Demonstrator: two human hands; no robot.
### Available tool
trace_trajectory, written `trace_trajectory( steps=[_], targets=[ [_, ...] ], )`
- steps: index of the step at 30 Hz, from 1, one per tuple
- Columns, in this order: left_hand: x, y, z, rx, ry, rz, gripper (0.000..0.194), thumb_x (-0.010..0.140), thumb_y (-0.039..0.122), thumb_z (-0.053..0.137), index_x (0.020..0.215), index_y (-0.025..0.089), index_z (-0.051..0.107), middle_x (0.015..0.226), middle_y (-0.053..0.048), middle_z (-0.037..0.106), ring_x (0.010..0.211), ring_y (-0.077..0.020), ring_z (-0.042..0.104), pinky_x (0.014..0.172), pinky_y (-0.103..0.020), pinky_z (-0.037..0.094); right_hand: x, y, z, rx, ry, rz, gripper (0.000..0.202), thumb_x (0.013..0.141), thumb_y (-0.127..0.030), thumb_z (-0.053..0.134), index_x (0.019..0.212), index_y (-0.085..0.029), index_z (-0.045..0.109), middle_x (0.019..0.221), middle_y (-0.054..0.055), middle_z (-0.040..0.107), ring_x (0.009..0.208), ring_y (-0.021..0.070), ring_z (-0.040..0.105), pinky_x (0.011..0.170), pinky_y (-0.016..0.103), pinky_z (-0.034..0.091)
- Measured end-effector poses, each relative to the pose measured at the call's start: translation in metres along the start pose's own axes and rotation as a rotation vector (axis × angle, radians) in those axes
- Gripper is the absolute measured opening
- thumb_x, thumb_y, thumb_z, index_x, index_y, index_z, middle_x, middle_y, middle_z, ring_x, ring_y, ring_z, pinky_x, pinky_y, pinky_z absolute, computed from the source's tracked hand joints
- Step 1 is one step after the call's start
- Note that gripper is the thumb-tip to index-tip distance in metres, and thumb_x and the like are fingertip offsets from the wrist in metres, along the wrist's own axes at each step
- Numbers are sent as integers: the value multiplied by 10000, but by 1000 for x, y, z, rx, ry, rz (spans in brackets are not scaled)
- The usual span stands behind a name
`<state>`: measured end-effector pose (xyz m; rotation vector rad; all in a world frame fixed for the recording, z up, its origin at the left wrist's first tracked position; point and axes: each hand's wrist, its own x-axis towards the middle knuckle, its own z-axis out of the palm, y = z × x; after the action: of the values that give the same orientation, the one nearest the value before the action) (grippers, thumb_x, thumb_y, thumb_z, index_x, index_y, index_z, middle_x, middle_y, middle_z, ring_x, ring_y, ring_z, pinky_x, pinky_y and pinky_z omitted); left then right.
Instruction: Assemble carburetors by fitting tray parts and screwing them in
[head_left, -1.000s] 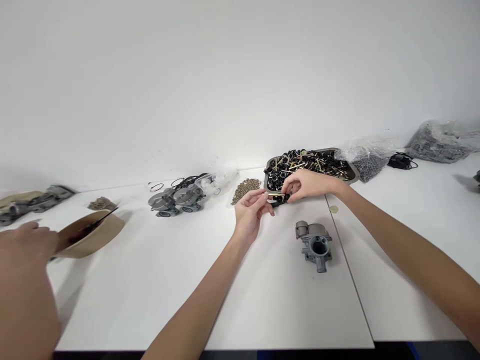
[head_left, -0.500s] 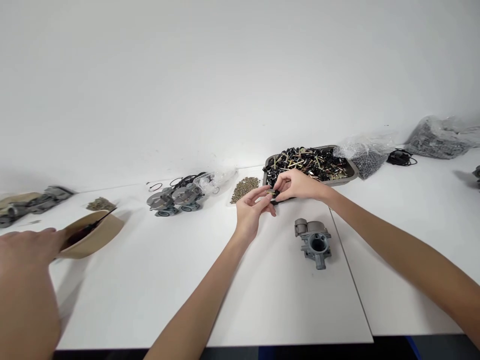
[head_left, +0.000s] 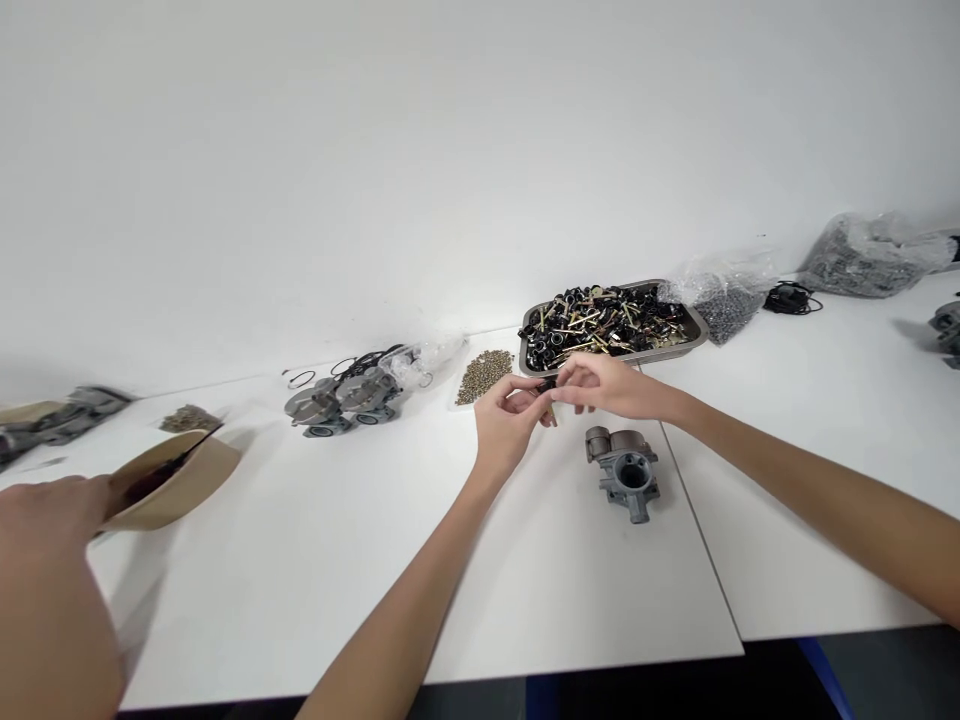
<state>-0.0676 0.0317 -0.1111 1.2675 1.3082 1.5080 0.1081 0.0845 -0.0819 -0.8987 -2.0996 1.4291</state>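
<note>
My left hand [head_left: 508,415] and my right hand [head_left: 606,386] meet in front of a metal tray [head_left: 686,347] heaped with black and brass-coloured parts. Between their fingertips is a small black part [head_left: 547,384] with a brass-coloured piece, mostly hidden by the fingers. Both hands are closed in a pinch on it. Just below my right hand, a grey metal carburetor-like body [head_left: 631,474] rests on the white table, its round opening facing me.
Small brass pieces [head_left: 485,376] lie in a shallow tray left of the metal tray. Two more grey bodies [head_left: 341,402] stand further left. Another person's hand [head_left: 56,510] holds a tan container [head_left: 184,485]. Plastic bags [head_left: 724,300] of dark parts lie at right.
My fingers have shifted around the small part, and the brass-coloured piece now points downward. The view has moved slightly. The other person's hand still holds the tan container.
</note>
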Motion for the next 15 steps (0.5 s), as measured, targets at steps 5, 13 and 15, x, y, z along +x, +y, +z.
trace_trajectory(
  steps=[5,13,15],
  targets=[
    [-4,5,5,-25,-31,-58,325,665,366,801,720,152,562,486,-42,649,419,-164,615,500,-260,501,-47,18,2,71,-183,49,364,904,-490,589,1057,-169,669,1003,67,697,897,166,625,803,297,477],
    [-14,6,14,-2,-47,-83,394,663,427,805,682,162,514,462,-36,636,402,-175,604,478,-257,456,-57,36,21,301,245,69,353,849,-468,608,973,-148,690,933,73,688,844,176,612,751,302,465],
    [-17,6,16,11,-66,-84,398,665,439,806,687,162,521,460,-31,635,396,-166,597,475,-251,444,-57,36,24,312,336,89,332,835,-456,613,944,-152,690,876,57,673,805,169,597,721,297,455]
  ],
)
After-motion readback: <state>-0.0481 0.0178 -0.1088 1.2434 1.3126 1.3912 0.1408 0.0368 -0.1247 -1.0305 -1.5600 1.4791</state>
